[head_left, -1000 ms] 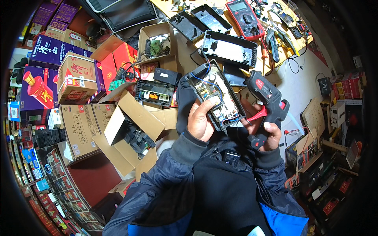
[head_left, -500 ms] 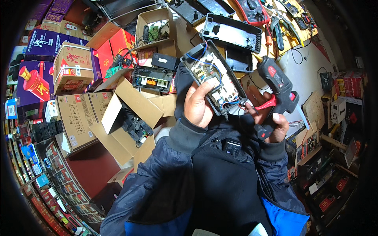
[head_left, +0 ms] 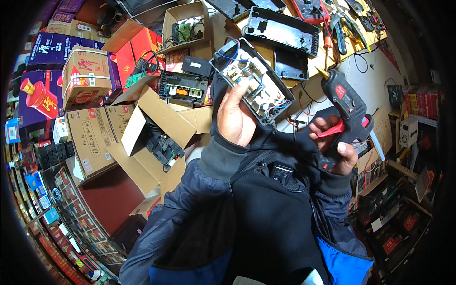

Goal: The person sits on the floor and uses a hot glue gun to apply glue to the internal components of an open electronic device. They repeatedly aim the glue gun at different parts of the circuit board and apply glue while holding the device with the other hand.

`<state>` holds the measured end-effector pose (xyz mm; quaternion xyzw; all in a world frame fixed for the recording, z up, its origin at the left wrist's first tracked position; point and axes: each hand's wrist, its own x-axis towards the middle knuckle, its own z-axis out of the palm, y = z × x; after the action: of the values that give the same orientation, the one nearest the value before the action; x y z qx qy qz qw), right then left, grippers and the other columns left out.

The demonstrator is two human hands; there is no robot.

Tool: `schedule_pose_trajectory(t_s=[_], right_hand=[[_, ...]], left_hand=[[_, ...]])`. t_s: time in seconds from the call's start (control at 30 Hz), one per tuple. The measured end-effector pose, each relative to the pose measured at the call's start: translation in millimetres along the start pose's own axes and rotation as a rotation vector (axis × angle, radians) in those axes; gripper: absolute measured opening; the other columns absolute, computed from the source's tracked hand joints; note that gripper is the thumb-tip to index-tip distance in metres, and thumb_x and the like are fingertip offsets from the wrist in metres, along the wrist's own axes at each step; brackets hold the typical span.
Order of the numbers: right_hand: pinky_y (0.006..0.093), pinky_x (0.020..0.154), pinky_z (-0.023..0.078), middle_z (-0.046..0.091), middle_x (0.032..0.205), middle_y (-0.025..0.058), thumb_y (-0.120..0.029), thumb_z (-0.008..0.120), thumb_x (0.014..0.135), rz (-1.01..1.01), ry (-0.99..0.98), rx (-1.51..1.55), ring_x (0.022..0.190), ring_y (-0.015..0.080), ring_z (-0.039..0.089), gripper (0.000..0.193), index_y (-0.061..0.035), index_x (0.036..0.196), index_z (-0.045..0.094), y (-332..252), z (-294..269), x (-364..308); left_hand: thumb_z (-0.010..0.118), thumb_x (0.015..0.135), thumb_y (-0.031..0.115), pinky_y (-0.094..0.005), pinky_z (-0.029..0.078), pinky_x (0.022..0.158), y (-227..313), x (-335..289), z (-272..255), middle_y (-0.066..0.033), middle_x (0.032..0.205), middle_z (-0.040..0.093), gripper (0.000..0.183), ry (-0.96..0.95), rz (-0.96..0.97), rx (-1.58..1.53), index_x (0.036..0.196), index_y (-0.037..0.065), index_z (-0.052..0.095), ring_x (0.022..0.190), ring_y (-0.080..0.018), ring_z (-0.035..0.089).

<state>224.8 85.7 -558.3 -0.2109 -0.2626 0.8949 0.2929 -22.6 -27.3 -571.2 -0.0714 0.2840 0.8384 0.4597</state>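
Observation:
My left hand (head_left: 236, 116) is closed round an opened black plastic case with a circuit board (head_left: 259, 88) in it, the thumb lying over the board's edge. Blue wires cross the board, and thin leads hang from the near end. My right hand (head_left: 338, 151) grips a black cordless glue gun (head_left: 349, 102) with a red trigger. Its yellow nozzle points up and to the left, apart from the case. A pale glue stick (head_left: 377, 145) pokes out of the gun's back.
Beyond the case lie an empty black case half (head_left: 282, 31), a red multimeter (head_left: 311, 10) and pliers (head_left: 338, 35). At the left stand an open carton (head_left: 164, 116) with black parts, another opened device (head_left: 183, 88) and stacked boxes (head_left: 90, 135). Loose wires trail over the white surface.
The glue gun has moved right and slightly down, away from the case. My left hand has shifted the case a little to the left and up.

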Motion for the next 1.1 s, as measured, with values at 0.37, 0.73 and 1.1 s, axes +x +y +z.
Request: schedule_pose_trajectory(t_s=[0.37, 0.73, 1.1], right_hand=[[0.057, 0.111, 0.05, 0.068, 0.129, 0.0245, -0.017, 0.07, 0.073, -0.014, 0.034, -0.249, 0.12, 0.0429, 0.068, 0.078, 0.008, 0.145, 0.05, -3, 24, -7], [0.0563, 0.106, 0.054, 0.072, 0.117, 0.0279, -0.013, 0.068, 0.07, 0.077, 0.007, -0.308, 0.112, 0.0438, 0.071, 0.076, 0.0094, 0.141, 0.053, -4, 35, -8], [0.0507, 0.109, 0.052, 0.066, 0.132, 0.0261, -0.003, 0.071, 0.079, 0.172, -0.126, -0.391, 0.119, 0.038, 0.068, 0.073, 0.0089, 0.148, 0.048, -14, 36, -13]], left_hand=[[0.043, 0.113, 0.048, -0.0517, 0.047, 0.115, 12, 2, -4, -0.0114, 0.148, 0.062, 0.056, -0.029, -0.056, -0.019, 0.151, 0.008, 0.051, 0.134, -0.0308, 0.061], [0.045, 0.112, 0.048, -0.0533, 0.04, 0.119, 14, 0, -3, -0.01, 0.152, 0.058, 0.057, -0.041, -0.011, 0.001, 0.153, 0.009, 0.049, 0.139, -0.031, 0.055], [0.049, 0.111, 0.046, -0.0559, 0.036, 0.122, 20, -14, -5, -0.0083, 0.154, 0.056, 0.055, -0.098, 0.021, 0.048, 0.153, 0.01, 0.05, 0.142, -0.0312, 0.052]])
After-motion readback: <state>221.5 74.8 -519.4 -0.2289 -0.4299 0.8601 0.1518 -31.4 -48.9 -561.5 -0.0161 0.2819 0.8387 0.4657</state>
